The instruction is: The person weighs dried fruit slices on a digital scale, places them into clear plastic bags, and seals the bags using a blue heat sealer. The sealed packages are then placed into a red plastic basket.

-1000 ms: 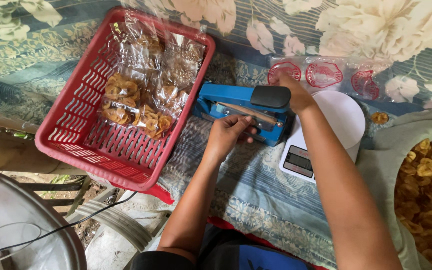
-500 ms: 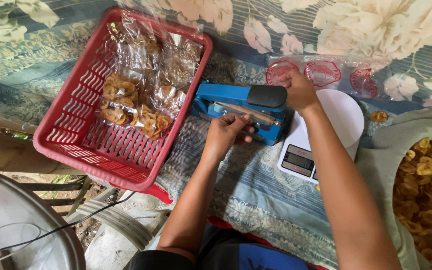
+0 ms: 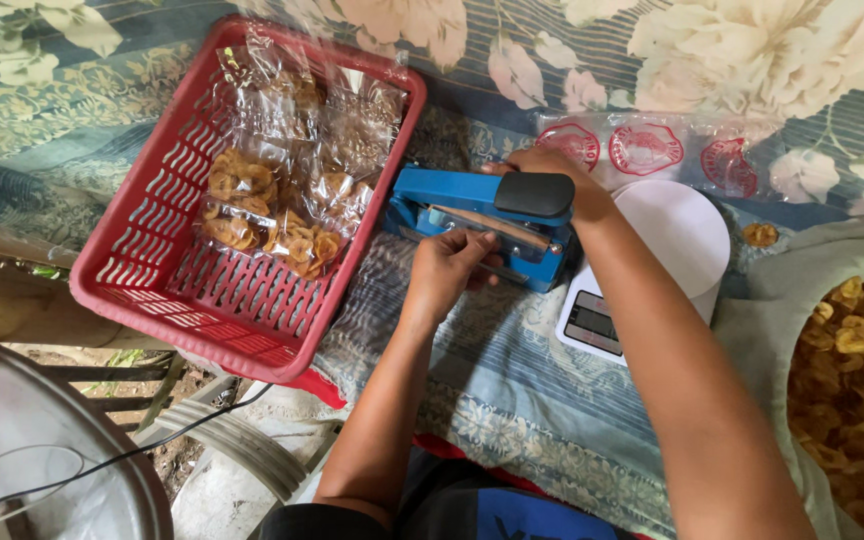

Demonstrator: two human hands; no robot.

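hands meet at a blue heat sealer (image 3: pixel 487 222) set on a flowered cloth (image 3: pixel 552 400). left hand (image 3: pixel 450 268) sits at the near edge of the sealer, its fingers curled together and pinching something thin at the sealing strip; what it grips is too small to make out, likely the edge of a clear bag. right hand (image 3: pixel 552 172) lies on the far side of the sealer by its black handle (image 3: pixel 535 194), mostly hidden behind it, so i cannot tell whether its fingers are closed or apart. just right of the sealer, touching its end, stands a white kitchen scale (image 3: pixel 672 240) with a round plate. beyond it lie clear empty bags with red round labels (image 3: pixel 642 148). left of the sealer, just beside it, a red plastic basket (image 3: pixel 152 270) holds sealed clear bags of yellow chips (image 3: pixel 272 210). at the right edge a heap of loose yellow chips (image 3: pixel 852 380) rests in a pale sack. a black cable (image 3: pixel 152 440) trails at lower left.
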